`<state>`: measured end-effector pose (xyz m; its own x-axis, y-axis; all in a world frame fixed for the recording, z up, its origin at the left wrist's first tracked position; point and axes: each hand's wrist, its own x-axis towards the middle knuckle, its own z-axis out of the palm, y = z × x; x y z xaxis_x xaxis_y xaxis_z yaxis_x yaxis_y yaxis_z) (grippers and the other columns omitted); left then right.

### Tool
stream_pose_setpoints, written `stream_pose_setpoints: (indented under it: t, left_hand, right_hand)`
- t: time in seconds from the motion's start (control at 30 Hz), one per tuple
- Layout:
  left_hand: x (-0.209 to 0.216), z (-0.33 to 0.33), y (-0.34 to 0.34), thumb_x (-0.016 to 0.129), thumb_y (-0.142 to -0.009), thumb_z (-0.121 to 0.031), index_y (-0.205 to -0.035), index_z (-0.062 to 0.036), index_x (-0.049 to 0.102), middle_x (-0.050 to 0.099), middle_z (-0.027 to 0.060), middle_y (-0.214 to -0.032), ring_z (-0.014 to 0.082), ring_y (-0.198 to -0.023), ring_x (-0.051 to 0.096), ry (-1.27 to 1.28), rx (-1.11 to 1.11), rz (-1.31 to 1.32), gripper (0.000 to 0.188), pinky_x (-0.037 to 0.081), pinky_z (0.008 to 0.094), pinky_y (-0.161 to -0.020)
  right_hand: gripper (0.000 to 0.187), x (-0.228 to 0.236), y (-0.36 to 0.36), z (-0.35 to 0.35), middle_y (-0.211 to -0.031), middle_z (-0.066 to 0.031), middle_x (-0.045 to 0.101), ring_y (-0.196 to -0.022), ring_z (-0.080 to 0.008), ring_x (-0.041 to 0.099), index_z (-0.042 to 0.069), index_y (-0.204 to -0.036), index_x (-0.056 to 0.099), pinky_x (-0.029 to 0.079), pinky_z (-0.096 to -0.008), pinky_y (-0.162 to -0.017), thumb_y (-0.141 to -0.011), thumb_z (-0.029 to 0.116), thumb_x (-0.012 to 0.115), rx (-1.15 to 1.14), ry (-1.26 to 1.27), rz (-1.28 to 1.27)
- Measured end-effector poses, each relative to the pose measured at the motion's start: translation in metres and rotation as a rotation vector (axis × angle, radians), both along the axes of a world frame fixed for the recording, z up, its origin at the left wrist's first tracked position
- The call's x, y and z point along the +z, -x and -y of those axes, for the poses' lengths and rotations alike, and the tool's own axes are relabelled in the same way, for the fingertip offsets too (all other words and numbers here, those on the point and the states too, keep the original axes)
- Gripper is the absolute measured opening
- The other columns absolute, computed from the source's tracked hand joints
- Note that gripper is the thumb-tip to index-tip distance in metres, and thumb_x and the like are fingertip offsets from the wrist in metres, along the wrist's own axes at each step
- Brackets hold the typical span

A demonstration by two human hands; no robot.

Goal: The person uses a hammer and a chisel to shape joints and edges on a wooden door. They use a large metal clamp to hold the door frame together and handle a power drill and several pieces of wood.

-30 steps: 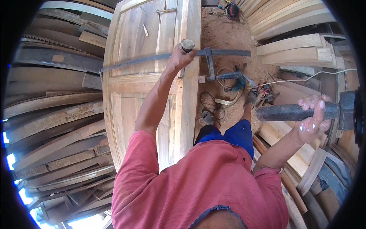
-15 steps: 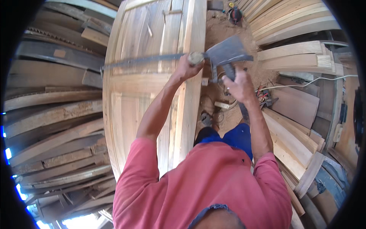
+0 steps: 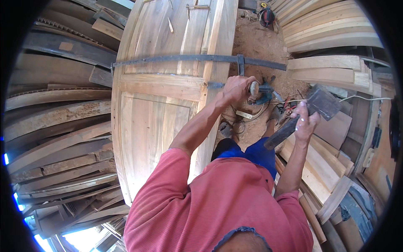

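Observation:
A panelled wooden door (image 3: 157,87) lies flat to my left, with a dark metal bar clamp (image 3: 176,59) spanning its width. My left hand (image 3: 238,89) is closed round a chisel with a pale, round handle end (image 3: 254,88). Its dark blade (image 3: 216,85) points left onto the door's near-right edge; the tip's contact is hard to make out. Off to the right, my right hand (image 3: 305,122) grips the handle of a dark, block-headed mallet (image 3: 323,103), raised apart from the chisel. Slim wood pieces (image 3: 171,25) rest on the door's far panels.
Stacked boards (image 3: 58,117) line the left side, and more planks (image 3: 327,31) are piled at right. A power tool (image 3: 266,17) sits on the sawdust-covered floor (image 3: 254,42). A pale cable (image 3: 365,97) runs rightward. Another tool (image 3: 264,95) lies below my left hand.
The mallet has swung away to the right and down from beside the chisel. My left hand has moved right and nearer with the chisel. The clamp's jaw now shows.

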<state>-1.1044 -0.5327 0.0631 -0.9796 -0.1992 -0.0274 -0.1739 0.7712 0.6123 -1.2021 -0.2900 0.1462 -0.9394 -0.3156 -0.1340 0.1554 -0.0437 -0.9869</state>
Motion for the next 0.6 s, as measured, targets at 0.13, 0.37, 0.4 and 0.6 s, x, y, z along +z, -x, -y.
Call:
stream_pose_setpoints:
  t: [0.13,0.37,0.4,0.6]
  left_hand:
    - [-0.007,-0.002,0.0,0.074,-0.07,-0.019,-0.102,-0.0132,0.061,0.069,0.0145,-0.082,0.0387,-0.082,0.067,0.01,-0.033,0.006,0.035,0.051,0.05,-0.068]
    - [-0.008,-0.006,0.011,0.076,-0.068,-0.022,-0.103,-0.0129,0.061,0.069,0.0153,-0.087,0.038,-0.086,0.067,0.034,-0.039,0.114,0.04,0.052,0.0489,-0.071]
    - [-0.01,-0.009,0.007,0.077,-0.067,-0.023,-0.104,-0.0128,0.061,0.07,0.0158,-0.088,0.0383,-0.087,0.067,0.025,-0.041,0.122,0.041,0.052,0.0485,-0.072]
    - [-0.01,0.022,0.011,0.083,-0.071,-0.023,-0.106,-0.0103,0.061,0.07,0.0138,-0.089,0.0311,-0.084,0.069,-0.076,0.196,0.001,0.044,0.054,0.0411,-0.073]
  right_hand:
    - [0.015,-0.002,0.007,0.003,-0.067,-0.0021,0.054,-0.057,-0.0088,0.051,0.001,-0.102,0.057,0.047,-0.0263,-0.053,-0.096,0.013,0.062,-0.192,0.088,-0.01]
    - [0.034,-0.075,-0.027,0.042,-0.087,-0.0257,0.069,-0.088,-0.0416,0.068,-0.005,-0.1,0.066,0.051,-0.0443,-0.077,-0.082,0.023,0.071,0.48,-0.797,-0.111]
    - [0.033,-0.073,-0.023,0.037,-0.087,-0.0257,0.068,-0.087,-0.0412,0.068,-0.005,-0.099,0.066,0.051,-0.0441,-0.077,-0.082,0.022,0.071,0.493,-0.75,-0.144]
    - [0.027,-0.059,0.009,0.007,-0.09,-0.0227,0.069,-0.085,-0.0381,0.067,-0.003,-0.1,0.066,0.05,-0.0425,-0.08,-0.083,0.017,0.069,0.538,-0.556,-0.032]
